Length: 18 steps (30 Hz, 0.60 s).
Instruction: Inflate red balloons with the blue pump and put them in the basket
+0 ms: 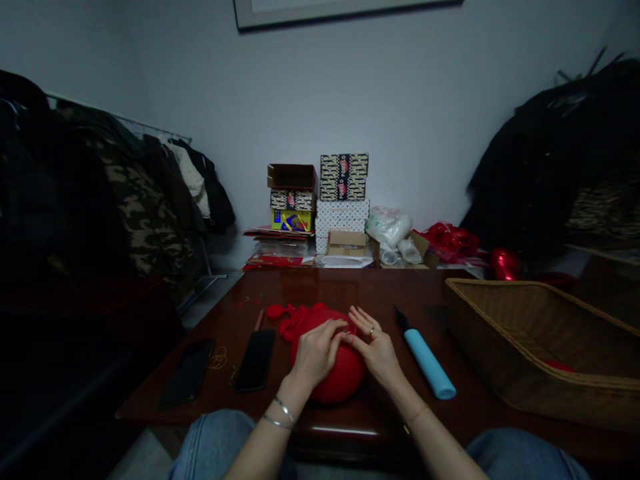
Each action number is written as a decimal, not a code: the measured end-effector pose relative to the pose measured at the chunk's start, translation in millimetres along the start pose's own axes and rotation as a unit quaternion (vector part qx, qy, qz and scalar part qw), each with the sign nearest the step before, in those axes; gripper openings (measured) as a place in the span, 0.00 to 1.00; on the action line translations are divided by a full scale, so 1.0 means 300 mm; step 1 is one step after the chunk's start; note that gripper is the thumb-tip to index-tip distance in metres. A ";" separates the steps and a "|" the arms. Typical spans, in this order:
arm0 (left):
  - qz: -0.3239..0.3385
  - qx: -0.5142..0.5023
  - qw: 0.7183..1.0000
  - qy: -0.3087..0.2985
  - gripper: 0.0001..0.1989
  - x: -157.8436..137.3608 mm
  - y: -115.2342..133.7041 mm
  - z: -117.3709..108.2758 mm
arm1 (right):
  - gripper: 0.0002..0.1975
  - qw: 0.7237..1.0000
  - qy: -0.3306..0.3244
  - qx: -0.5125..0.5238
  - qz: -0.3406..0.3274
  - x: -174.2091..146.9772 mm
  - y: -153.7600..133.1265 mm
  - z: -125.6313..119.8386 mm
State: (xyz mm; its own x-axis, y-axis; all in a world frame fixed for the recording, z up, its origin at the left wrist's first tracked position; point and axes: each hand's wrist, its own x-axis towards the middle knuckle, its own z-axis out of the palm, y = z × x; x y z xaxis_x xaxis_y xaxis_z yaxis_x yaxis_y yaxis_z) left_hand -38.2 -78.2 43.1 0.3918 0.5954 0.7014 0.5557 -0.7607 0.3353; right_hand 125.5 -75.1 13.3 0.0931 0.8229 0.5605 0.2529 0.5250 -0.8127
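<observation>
A round, inflated red balloon (pixel 343 381) rests on the table in front of me, beneath both hands. My left hand (pixel 317 350) is closed, its fingers pinching at the balloon's top. From the other side my right hand (pixel 377 347), with a ring on one finger, brings thumb and forefinger to the same spot. Its other fingers reach forward, fairly straight. The part between the fingertips is mostly hidden. Behind the balloon lies a heap of limp red balloons (pixel 293 323). To the right is a light blue hand pump (pixel 429 363) with a black nozzle.
On the dark wooden table (pixel 390 287), a black phone (pixel 255 360), a second dark flat device (pixel 187 372) and thin yellow rubber bands (pixel 218 359) lie left. A wicker basket (pixel 505 353) stands right. Stacked boxes (pixel 343 213) rise beyond the far edge.
</observation>
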 end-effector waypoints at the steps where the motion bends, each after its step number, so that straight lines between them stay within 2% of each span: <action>1: -0.007 -0.008 1.000 -0.003 0.11 0.000 0.001 -0.002 | 0.23 1.000 -0.012 0.001 0.003 -0.003 0.003 -0.001; 8: -0.015 -0.043 0.999 0.016 0.13 0.003 0.001 -0.008 | 0.25 0.999 -0.038 0.001 0.012 -0.011 0.006 0.022; 18: 0.007 -0.021 0.998 0.051 0.15 0.007 0.027 0.006 | 0.14 0.999 -0.029 -0.018 0.000 -0.004 -0.021 0.068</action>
State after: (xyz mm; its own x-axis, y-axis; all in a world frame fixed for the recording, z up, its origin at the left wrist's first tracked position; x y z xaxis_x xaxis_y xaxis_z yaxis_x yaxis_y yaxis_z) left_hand -31.6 -82.5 46.1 0.3208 0.5564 0.7665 0.5187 -0.7803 0.3494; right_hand 104.3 -74.8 14.4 0.0382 0.8346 0.5496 0.2869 0.5177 -0.8060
